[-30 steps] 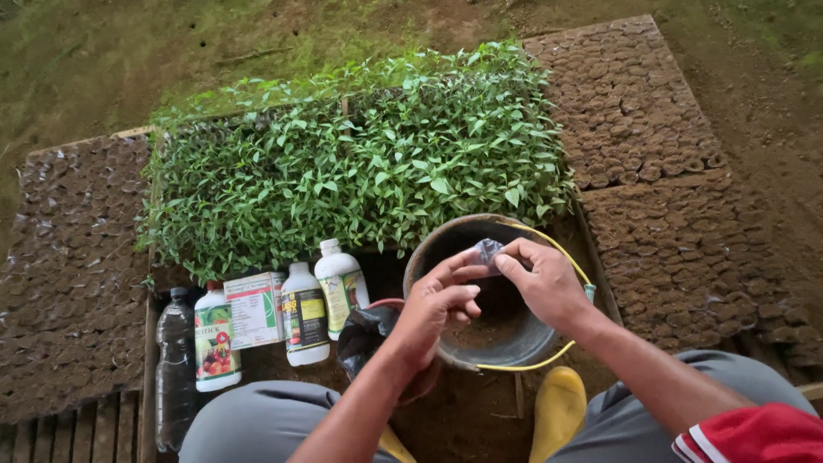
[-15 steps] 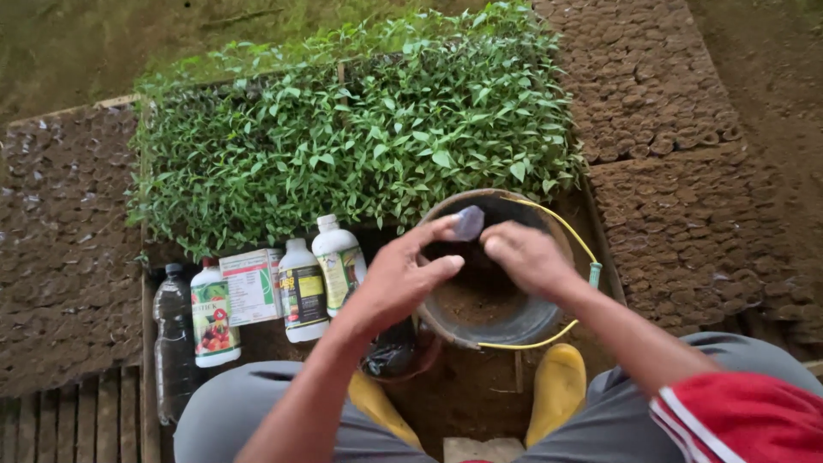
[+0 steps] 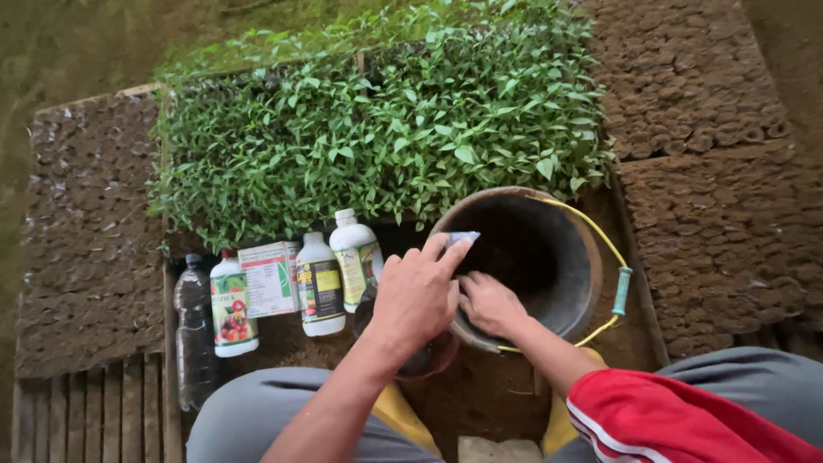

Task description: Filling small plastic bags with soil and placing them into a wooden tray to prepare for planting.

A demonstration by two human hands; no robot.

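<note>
We pinched a small pale sachet (image 3: 463, 237) in our left hand (image 3: 417, 296) over the bucket (image 3: 591, 257), so contents would fall inside; our right hand (image 3: 489, 304) rested curled on its rim, grip unclear.

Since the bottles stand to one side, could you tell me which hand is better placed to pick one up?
Probably the left hand: it hovers beside the white bottles, while the right hand sits lower at the bucket rim.
</note>
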